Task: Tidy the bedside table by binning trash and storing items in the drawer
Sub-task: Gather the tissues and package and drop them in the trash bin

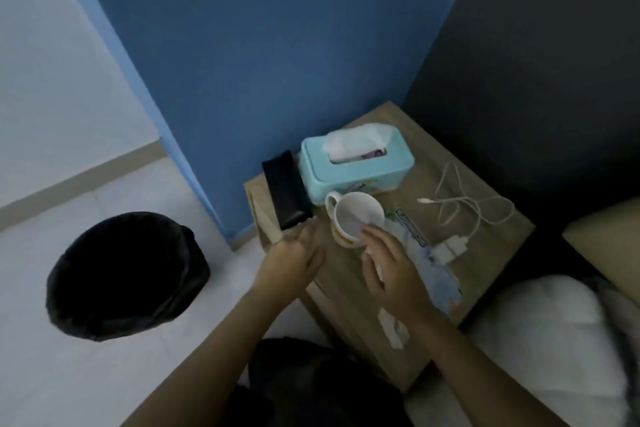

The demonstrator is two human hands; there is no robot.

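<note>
The left hand (294,253) hangs over the front left corner of the wooden bench (491,243) with its fingers loosely curled and nothing visibly in it, its fingertips close to the near end of a black case (284,189); whether they touch the case cannot be told. The right hand (388,267) lies palm down over a crumpled white tissue (379,270), fingers spread and bent around it, with a bit of the tissue showing between them, though a firm grip cannot be confirmed. That hand rests just beside a white mug (353,218), which stands upright with its handle toward the back left and looks empty. Under and beside the right hand lies a flattened printed wrapper (429,263) in pale blue and white. A second scrap of white tissue (393,328) lies near the front edge of the bench, just by the right forearm. Behind the mug sits a light teal tissue box (356,163) with a white sheet sticking out of its top slot, and the black case lies just left of the box along the bench's left edge. A white charger with its coiled cable (460,215) lies toward the right side of the bench. On the floor to the left, well apart from the bench, stands a round bin (128,274) lined with a black bag.
</note>
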